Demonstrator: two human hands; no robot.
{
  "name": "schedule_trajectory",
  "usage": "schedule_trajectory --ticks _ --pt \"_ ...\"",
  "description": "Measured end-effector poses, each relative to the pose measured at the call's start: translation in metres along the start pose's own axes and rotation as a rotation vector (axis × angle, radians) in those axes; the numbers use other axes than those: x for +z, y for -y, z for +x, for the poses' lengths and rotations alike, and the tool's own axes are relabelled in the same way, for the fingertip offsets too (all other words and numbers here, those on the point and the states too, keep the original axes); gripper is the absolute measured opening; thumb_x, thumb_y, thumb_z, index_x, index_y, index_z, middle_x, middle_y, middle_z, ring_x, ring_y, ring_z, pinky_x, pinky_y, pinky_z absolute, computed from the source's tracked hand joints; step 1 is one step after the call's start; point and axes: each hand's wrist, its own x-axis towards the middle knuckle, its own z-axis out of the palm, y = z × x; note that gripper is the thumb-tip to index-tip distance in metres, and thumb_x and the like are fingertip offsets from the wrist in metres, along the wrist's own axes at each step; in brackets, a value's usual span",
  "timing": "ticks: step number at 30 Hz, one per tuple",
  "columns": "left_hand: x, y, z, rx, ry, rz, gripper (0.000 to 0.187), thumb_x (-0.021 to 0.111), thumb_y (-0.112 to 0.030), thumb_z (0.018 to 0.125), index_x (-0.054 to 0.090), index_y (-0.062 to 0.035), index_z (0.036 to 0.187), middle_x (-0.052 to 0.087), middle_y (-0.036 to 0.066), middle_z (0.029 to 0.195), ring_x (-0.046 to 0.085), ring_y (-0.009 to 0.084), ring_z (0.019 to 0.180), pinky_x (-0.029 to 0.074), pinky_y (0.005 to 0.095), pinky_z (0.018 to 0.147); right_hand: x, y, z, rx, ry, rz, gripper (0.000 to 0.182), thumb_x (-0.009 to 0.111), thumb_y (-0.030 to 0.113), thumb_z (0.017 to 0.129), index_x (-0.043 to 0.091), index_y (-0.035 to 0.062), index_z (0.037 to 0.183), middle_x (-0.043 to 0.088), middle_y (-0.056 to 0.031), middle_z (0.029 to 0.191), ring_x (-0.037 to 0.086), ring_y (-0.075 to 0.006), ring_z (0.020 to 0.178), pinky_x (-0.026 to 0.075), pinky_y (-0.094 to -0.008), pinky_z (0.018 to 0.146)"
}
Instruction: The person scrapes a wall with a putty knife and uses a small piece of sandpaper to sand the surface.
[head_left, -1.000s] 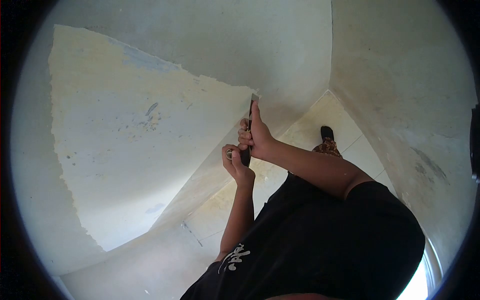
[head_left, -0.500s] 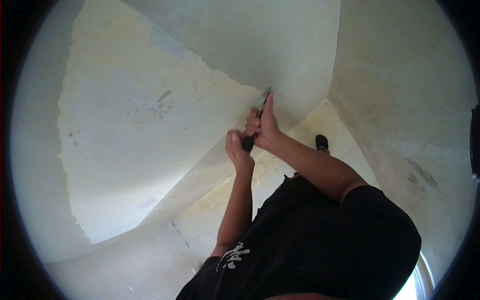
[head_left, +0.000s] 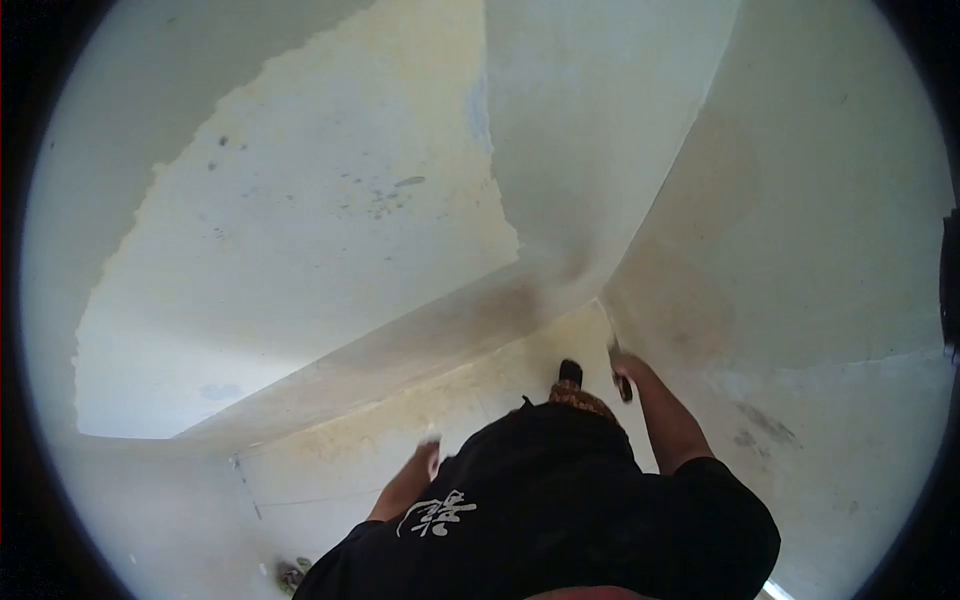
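Note:
My right hand [head_left: 628, 364] is closed around a scraper [head_left: 626, 388] with a dark handle; its thin blade sticks out above the fingers, slightly blurred. This hand hangs at my right side, away from the wall. Low on the left, my left hand [head_left: 428, 458] is beside my body, smeared by motion, so its fingers cannot be made out. In front of me is a wall with a large pale patch [head_left: 330, 240], ragged at its edges and marked with dark specks. Greyer coating [head_left: 560, 110] surrounds the patch.
Two walls meet in a corner at the right, above the tiled floor [head_left: 330, 480]. The right wall [head_left: 800, 300] bears brownish stains and dark scuffs. My foot in a dark shoe [head_left: 570, 372] stands near the corner. A mottled greenish thing [head_left: 291, 575] lies on the floor at lower left.
Both hands were together on the scraper, its blade at the patch's edge. They have parted: the right hand moved down and right with the scraper, the left dropped down. The view has turned.

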Motion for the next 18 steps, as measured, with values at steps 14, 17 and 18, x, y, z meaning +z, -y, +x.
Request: schedule_trajectory --ticks 14,17,18 --pt "0.021 0.087 0.029 -0.323 -0.057 -0.492 0.029 0.052 -0.031 0.09 0.055 -0.0024 0.088 0.051 0.012 0.067 0.054 0.0208 0.053 0.042 0.0397 0.042 -0.014 0.133 -0.217 -0.263 0.197 0.932 0.028 0.055 0.032 0.097 0.052 0.0046 0.097 0.054 -0.0085 0.079 0.057 -0.0216 0.061 0.054 -0.0396 0.06" --pt "0.002 -0.026 0.024 0.12 -0.046 -0.39 0.034 0.051 -0.034 0.093 0.057 -0.0019 0.082 0.052 0.01 0.061 0.052 0.0197 0.05 0.041 0.0386 0.042 -0.013 0.237 -0.271 -0.627 0.316 0.849 0.031 0.053 0.031 0.099 0.049 0.0062 0.117 0.055 -0.0073 0.079 0.06 -0.0197 0.065 0.054 -0.0384 0.059" --pt "-0.013 -0.075 0.008 0.305 0.003 -0.002 0.046 0.041 -0.042 0.099 0.061 -0.0001 0.095 0.055 0.008 0.064 0.054 0.0198 0.049 0.043 0.0357 0.047 -0.01 0.272 -0.309 -0.656 0.314 0.852 0.03 0.051 0.032 0.1 0.048 0.006 0.115 0.055 -0.007 0.078 0.059 -0.0192 0.063 0.055 -0.0381 0.059"
